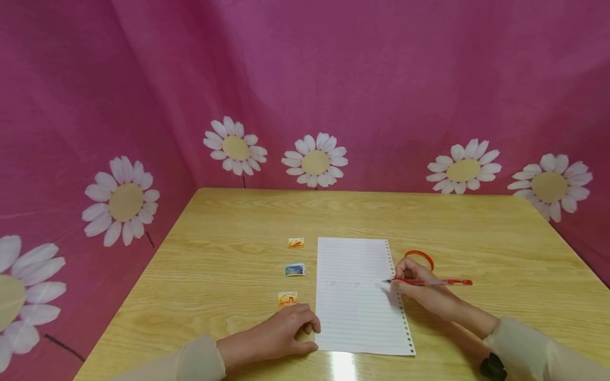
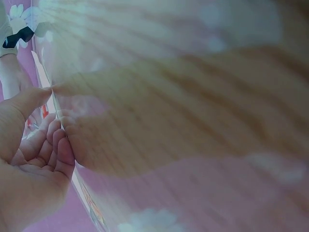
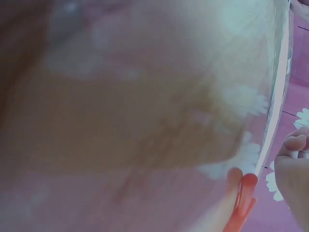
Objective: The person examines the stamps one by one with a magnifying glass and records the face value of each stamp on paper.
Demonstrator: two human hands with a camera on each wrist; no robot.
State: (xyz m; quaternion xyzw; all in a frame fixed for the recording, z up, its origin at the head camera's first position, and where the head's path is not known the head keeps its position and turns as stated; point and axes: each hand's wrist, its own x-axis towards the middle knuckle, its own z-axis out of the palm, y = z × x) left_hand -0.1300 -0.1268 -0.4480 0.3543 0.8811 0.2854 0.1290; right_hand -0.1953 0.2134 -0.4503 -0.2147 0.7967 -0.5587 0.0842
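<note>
A sheet of lined paper (image 1: 357, 323) with holes down its right side lies on the table, with a row of faint handwritten figures across it. My right hand (image 1: 421, 288) pinches a red pen (image 1: 452, 282), its tip on the sheet by the rightmost figures. At the paper's lower left edge rests my left hand (image 1: 290, 330), its fingers loosely bent and holding nothing. Three small stamp-like pictures stand in a column left of the sheet: a yellow one (image 1: 296, 243), a blue-green one (image 1: 295, 270) and an orange one (image 1: 287, 298) just beyond the left hand.
A red ring (image 1: 431, 258) lies just beyond the right hand. The wooden table (image 1: 229, 254) runs back to a pink curtain (image 1: 371, 79) printed with white daisies. Both wrist views mostly show the glossy tabletop, blurred and close.
</note>
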